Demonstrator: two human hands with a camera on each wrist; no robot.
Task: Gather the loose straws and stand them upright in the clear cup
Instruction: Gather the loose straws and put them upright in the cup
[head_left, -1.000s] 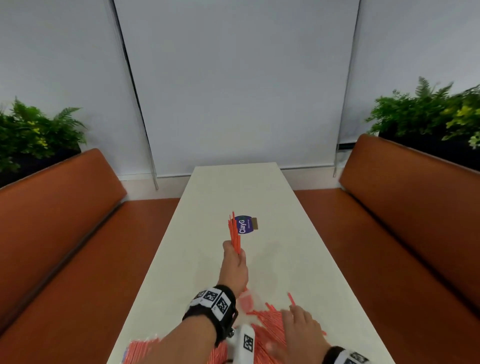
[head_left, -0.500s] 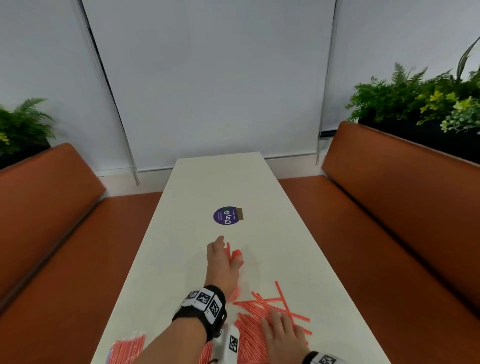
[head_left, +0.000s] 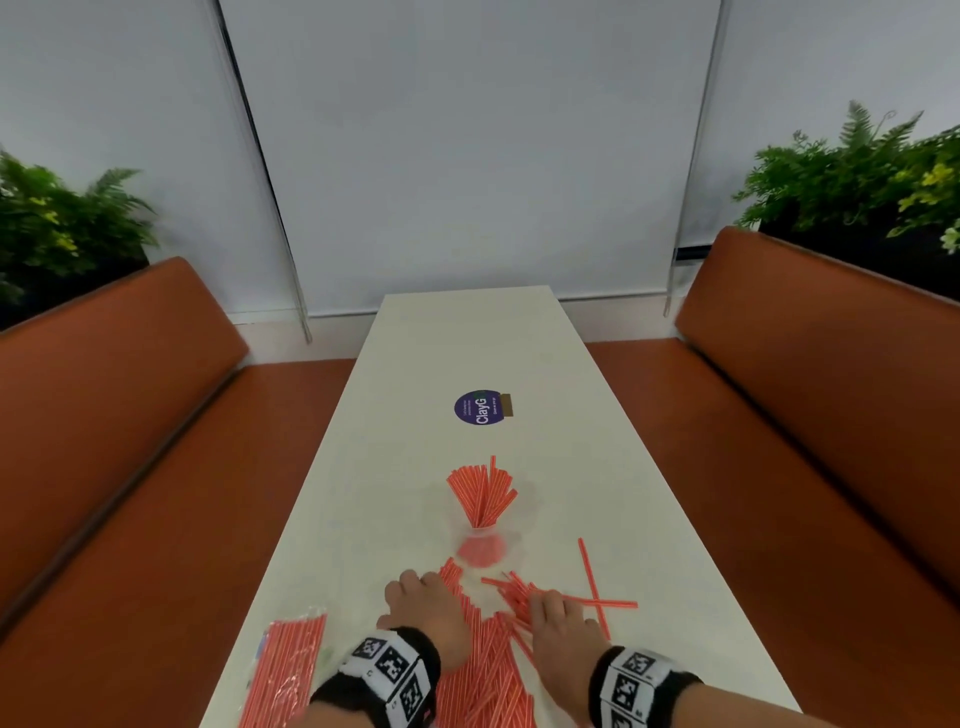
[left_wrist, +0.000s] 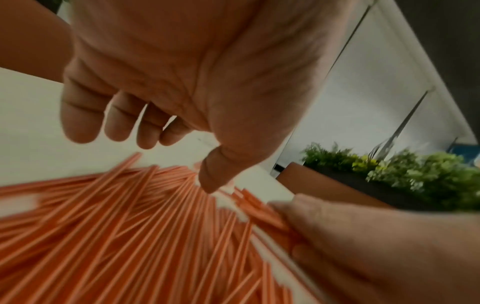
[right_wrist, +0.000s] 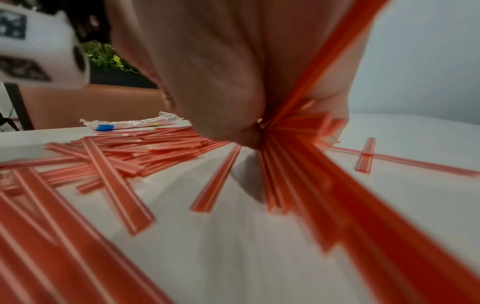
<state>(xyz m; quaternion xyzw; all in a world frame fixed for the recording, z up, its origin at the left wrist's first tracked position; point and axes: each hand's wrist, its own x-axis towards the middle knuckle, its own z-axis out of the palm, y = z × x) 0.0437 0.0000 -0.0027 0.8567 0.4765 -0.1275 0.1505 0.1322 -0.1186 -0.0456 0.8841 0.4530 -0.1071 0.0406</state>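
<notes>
A clear cup (head_left: 482, 538) stands mid-table with a fan of red straws (head_left: 480, 488) upright in it. A big pile of loose red straws (head_left: 488, 660) lies at the near end. My left hand (head_left: 426, 605) hovers low over the pile's left part, well short of the cup. In the left wrist view its fingers (left_wrist: 83, 127) hang relaxed over the straws (left_wrist: 116, 226) and hold nothing. My right hand (head_left: 556, 618) sits on the pile's right side. The right wrist view shows it (right_wrist: 262, 127) gripping a bundle of straws (right_wrist: 298, 164).
A sealed pack of straws (head_left: 291, 670) lies at the table's near left edge. Two crossed straws (head_left: 597, 597) lie to the right of the pile. A round purple sticker (head_left: 478, 408) is beyond the cup. Orange benches (head_left: 130, 415) flank the white table (head_left: 467, 338).
My left hand let go of its straws at the cup and drew back to the pile. The straws now stand fanned in the cup. My right hand closed round a bundle.
</notes>
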